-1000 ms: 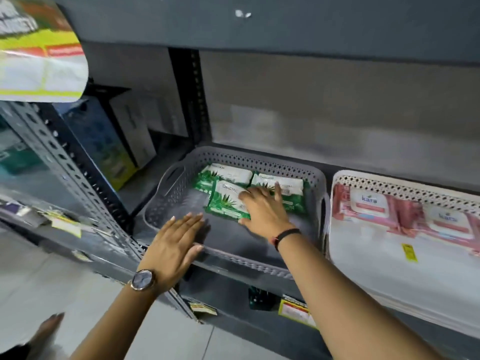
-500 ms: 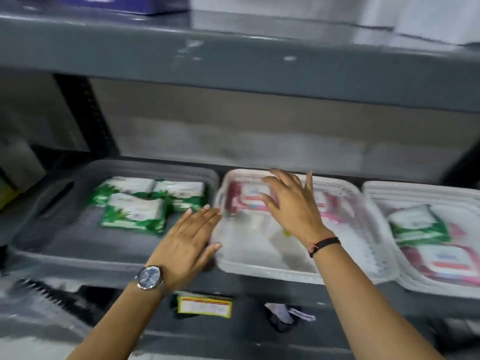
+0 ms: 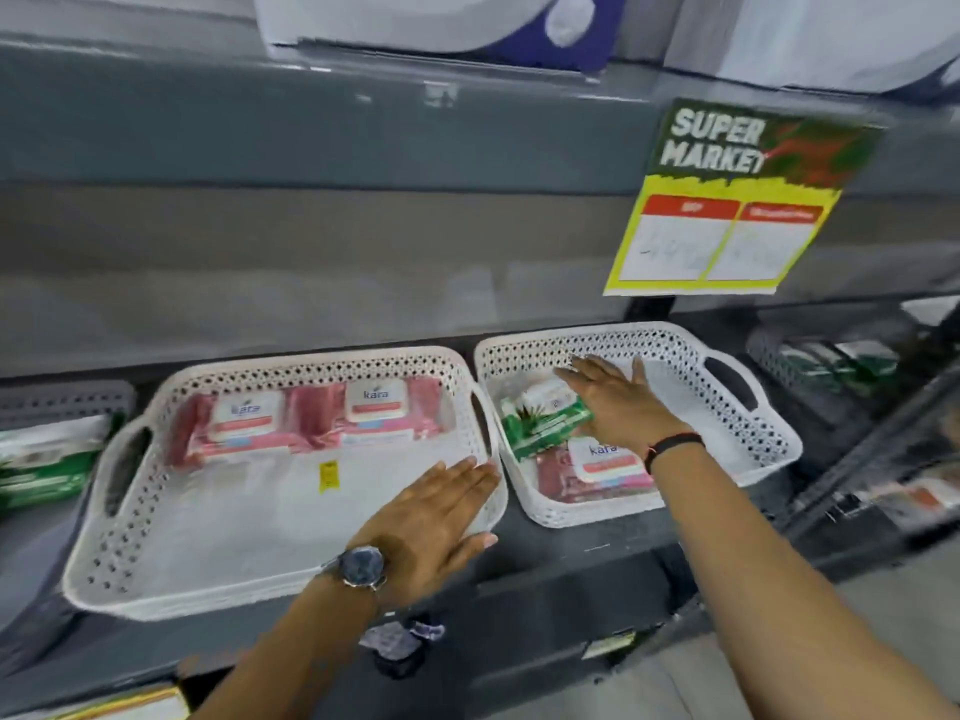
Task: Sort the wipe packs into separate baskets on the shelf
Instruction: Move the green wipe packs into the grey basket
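The green wipe pack [image 3: 543, 418] lies in the right-hand white basket [image 3: 748, 449], tilted, its long axis running from the near-left up toward the far-right, and it overlaps the far edge of a pink wipe pack [image 3: 597, 472] lying flat just in front of it. This basket looks like the unsorted one, since it mixes both colours. Your right hand [image 3: 618, 402] hovers over the green pack with fingers spread and flat, palm down; it covers the pack's right end, but you have no hold on anything yet, and I cannot tell whether the palm actually touches it. The spread seems meant for coming down across the pack's short side.

Your left hand [image 3: 441, 506] is open too, fingers together, resting against the near right corner of the middle white basket [image 3: 156, 511], probably to steady it. That basket holds two pink packs [image 3: 311, 418] side by side along its far wall, long axes left to right, labels up. More green packs [image 3: 47, 459] show at the far left edge of the shelf [image 3: 571, 563].
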`<state>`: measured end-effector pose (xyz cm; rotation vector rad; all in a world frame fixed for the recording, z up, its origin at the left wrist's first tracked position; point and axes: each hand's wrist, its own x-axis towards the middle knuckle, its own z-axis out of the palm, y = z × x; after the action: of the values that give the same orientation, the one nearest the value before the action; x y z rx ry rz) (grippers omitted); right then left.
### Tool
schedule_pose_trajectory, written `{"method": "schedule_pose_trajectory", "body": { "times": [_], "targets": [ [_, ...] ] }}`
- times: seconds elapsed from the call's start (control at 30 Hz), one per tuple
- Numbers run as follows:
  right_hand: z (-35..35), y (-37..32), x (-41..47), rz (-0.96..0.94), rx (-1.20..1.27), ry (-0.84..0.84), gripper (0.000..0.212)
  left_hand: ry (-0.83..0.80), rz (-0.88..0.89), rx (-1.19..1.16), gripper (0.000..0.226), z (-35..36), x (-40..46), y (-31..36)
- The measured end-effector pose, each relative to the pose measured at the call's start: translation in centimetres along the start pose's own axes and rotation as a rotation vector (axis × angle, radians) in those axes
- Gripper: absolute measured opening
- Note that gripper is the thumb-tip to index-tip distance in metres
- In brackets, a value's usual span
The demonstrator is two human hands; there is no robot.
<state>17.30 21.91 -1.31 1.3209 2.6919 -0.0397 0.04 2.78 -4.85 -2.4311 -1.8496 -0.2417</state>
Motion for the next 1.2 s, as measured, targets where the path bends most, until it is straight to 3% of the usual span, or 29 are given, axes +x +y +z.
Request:
{"method": "schedule_pose_trajectory", "body": {
  "times": [0.1,0.23,0.4,0.6,0.8,1.03,1.13,1.2],
  "targets": [
    [0.1,-0.4,1.8,-0.071,0.004,-0.127,0.086,-0.035,0.003,-0.023,0.063,0.4,0.4,0.4],
    [0.7,-1.1,2.9,-0.084,-0.042,-0.177,0.077,-0.049,-0.001,-0.023,0.051,0.8,0.4,0.5],
    [0.1,-1.8,2.4,-0.058,-0.115,-0.049,0.063,-0.048,0.01,-0.054,0.049,1.3,0.4,0.1],
    [-4.1,-5.2,0.0,0.098,-0.179,0.265,0.059,0.02,-0.07,-0.051,0.054,-0.5,-2.8,-1.2],
    [-7.0,-19.3,-0.6,-0.137,0.096,0.5,0.068,0.144,-0.459,-0.04,0.062,-4.6,-15.0,-8.5],
    [-5.2,-37.6,1.3,-0.421,0.369,0.482,0.066,0.228,-0.829,0.027,0.093,-6.7,-29.4,-17.1],
    [-3.4,-43.5,2.0,-0.482,0.371,0.443,0.065,0.181,-0.892,0.003,0.103,-5.9,-33.2,-19.1],
    [-1.8,-46.0,2.3,-0.495,0.323,0.377,0.063,0.129,-0.896,0.032,0.098,-5.7,-33.9,-19.4]
  ]
}}
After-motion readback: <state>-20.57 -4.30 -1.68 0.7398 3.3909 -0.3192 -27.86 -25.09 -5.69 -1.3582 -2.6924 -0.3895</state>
